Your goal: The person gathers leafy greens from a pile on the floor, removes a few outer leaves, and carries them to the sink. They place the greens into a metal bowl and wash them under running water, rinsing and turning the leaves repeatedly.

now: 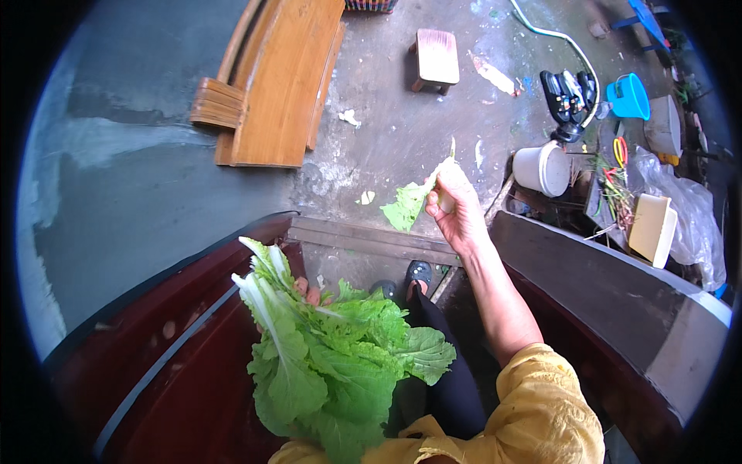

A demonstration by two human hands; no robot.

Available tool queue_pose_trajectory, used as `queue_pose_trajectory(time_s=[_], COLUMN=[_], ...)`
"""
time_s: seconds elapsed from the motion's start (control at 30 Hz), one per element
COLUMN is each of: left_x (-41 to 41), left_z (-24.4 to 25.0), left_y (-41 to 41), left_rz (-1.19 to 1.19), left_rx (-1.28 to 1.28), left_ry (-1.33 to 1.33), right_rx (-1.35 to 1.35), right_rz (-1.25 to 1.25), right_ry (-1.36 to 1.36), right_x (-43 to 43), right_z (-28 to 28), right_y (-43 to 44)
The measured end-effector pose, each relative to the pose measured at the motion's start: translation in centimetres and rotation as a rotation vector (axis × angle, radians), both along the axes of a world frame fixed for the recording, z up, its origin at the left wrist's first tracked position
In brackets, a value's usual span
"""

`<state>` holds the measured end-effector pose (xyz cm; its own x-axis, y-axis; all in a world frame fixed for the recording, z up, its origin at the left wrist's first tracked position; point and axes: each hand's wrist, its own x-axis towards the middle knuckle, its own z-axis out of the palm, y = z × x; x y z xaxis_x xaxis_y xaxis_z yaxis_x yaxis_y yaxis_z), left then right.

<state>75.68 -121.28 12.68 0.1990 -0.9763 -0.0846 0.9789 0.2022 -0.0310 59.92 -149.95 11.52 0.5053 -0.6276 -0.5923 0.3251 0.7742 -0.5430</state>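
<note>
A large bunch of green leafy vegetable (342, 365) with pale stalks rests against my front on the left. My left hand (310, 294) is shut on it; only some fingertips show past the leaves, and the rest of the hand is hidden. My right arm reaches forward over a wooden door sill (371, 239). In my right hand (455, 203) is a single torn leaf (406, 204), its thin stem end sticking up beyond my fingers and its frilly blade hanging to the left.
A wooden bench (284, 87) stands at the upper left and a small stool (437, 56) ahead. To the right are a lidded white bucket (542, 169), a blue bucket (629, 95), a cream plastic basin (652, 229) and a hose (571, 40). Dark red door panels (191, 354) flank me.
</note>
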Motion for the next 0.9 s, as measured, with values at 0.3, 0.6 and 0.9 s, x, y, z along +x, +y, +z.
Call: queue_pose_trajectory(time_s=[0.3,0.6,0.9], left_x=[-2.0,-2.5,-3.0], left_z=[13.1,18.8,24.0], left_y=[-1.8,-3.2,-4.4], left_rz=[-0.09,-0.086,-0.137], left_rx=[-0.148,-0.228,-0.211], left_ry=[-0.024,-0.07,-0.126], right_rx=[-0.181,-0.149,-0.176], right_rz=[0.036,0.038,0.092], right_ry=[-0.409,-0.594,-0.36], right_x=[-1.0,-2.3,-3.3], right_z=[17.1,27.1,30.9], right_y=[-0.6,-1.2,0.3])
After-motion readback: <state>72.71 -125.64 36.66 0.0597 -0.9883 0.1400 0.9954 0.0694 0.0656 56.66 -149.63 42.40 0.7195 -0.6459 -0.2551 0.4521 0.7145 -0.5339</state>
